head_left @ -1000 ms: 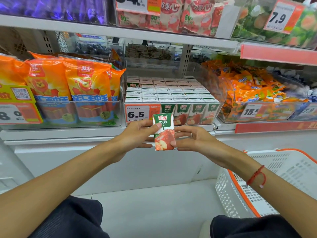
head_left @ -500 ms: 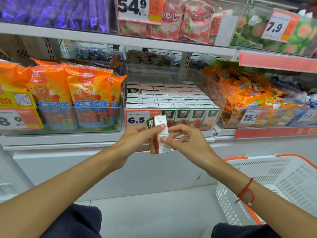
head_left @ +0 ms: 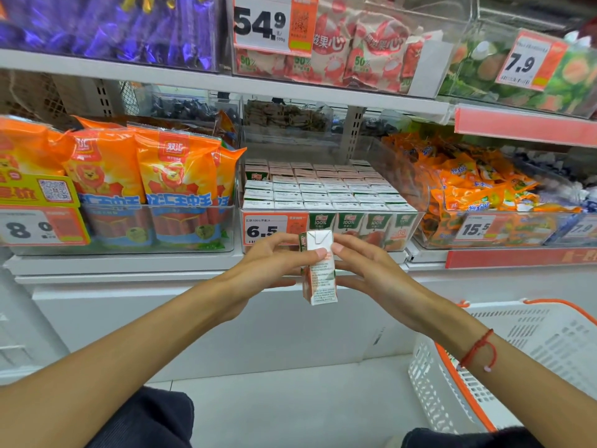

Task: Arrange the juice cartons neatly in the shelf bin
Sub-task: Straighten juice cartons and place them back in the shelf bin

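Head view: one juice carton [head_left: 318, 270] held upright in front of the shelf, below the front edge of the shelf bin [head_left: 416, 231].
Left hand [head_left: 268, 270]: fingers curled round the carton's left side, thumb tip pressed on its near face.
Right hand [head_left: 368, 270]: fingers pinching the carton's right edge near the top, lower fingers spread loosely under it.
Carton facing: white printed side panel toward the camera, green front turned left.
Bin state: cartons in tight rows, green fronts outward; no free slot clearly visible, far left back corner looks lower.
Step, as judged: orienting before placing.
Advice: turn the green face forward to match the front row, keep it upright, lower it squarely into a gap.
Risk: nudging neighbours out of line.
Basket [head_left: 533, 350]: white, orange-rimmed, on the floor to the right.
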Available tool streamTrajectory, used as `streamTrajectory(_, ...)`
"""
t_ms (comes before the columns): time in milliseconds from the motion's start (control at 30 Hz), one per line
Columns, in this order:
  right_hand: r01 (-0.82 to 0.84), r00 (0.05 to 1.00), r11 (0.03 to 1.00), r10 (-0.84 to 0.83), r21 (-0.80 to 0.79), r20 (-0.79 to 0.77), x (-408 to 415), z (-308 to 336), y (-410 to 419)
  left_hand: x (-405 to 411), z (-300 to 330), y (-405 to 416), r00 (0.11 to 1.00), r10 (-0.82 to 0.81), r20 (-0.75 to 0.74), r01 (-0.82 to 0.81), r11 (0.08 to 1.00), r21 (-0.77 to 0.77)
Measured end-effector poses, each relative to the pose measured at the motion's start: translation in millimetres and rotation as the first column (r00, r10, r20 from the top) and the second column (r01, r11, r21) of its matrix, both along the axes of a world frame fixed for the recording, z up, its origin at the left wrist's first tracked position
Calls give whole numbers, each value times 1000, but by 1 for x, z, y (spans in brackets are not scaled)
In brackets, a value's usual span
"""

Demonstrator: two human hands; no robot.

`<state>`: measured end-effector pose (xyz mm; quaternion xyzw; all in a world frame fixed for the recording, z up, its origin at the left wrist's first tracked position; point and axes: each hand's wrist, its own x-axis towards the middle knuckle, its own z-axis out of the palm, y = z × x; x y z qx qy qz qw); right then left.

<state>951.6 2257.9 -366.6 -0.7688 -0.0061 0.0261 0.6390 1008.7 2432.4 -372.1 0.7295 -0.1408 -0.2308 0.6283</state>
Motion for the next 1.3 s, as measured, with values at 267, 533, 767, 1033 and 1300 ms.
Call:
streamTrajectory(267, -139, 988, 982, 129, -129, -81, -5, -7, -1, 5, 0, 4, 999, 32, -9, -32, 994, -107)
streamTrajectory(533, 217, 974, 909, -177, -356, 143, 0, -15, 8, -2, -5, -1, 989, 150, -3, -149, 981, -123)
streamTrajectory(767, 131, 991, 973, -134, -190, -6, 3, -3, -4, 5, 1, 8, 998, 44, -33, -48, 990, -134)
streamTrajectory(1033, 24, 997, 999, -26, -33, -71, 0, -2, -6, 3, 3, 6, 1000, -17, -16, 15, 994, -112)
streamTrajectory(1300, 243, 968, 942, -219, -232, 122, 4, -5, 0, 0, -3, 0, 993, 94, -70, -98, 993, -62)
